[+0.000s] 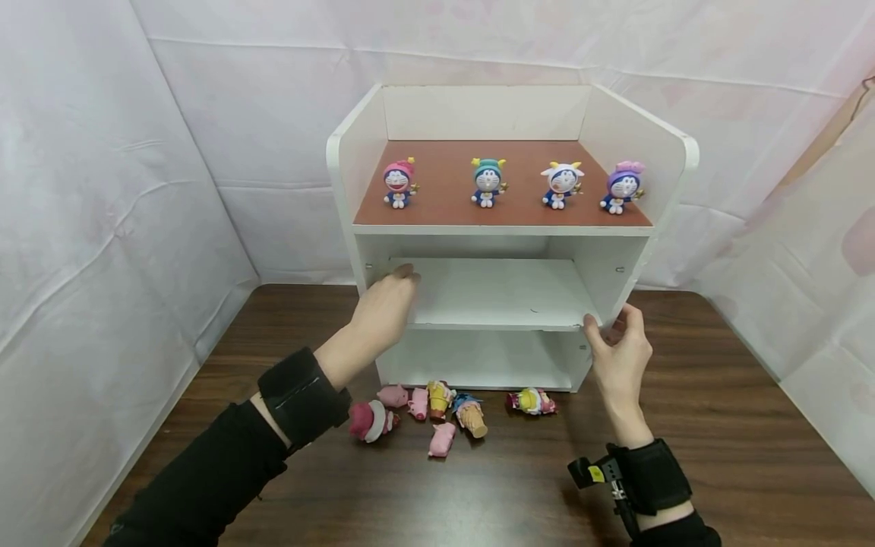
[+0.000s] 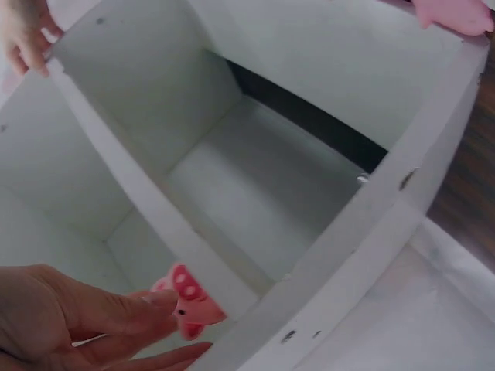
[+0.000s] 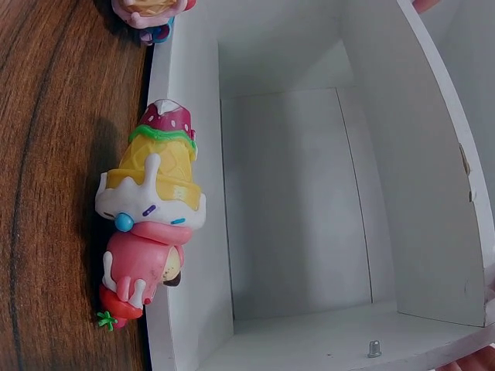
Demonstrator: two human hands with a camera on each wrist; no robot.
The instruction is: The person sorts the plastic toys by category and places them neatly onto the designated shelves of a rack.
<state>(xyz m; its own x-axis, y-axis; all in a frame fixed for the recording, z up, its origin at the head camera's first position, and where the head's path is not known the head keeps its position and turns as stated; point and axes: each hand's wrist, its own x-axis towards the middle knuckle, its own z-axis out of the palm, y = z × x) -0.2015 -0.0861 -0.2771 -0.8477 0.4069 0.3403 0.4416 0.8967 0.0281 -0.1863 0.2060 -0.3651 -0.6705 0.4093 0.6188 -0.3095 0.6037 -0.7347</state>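
Note:
My left hand reaches into the left side of the middle level of a white shelf unit. In the left wrist view it pinches a small pink pig figurine with a spotted bow, close to the front edge of the middle board. The head view hides this figurine behind the hand. At the unit's right side my right hand grips the side panel, thumb by the middle board's front corner and fingers on the outside.
On the brown top board stand several hooded cat figurines. Before the unit lie pink pigs, a red-and-white figure, a yellow figure, a cone-bodied figure and an ice-cream-cone figure. A metal shelf pin sticks out inside.

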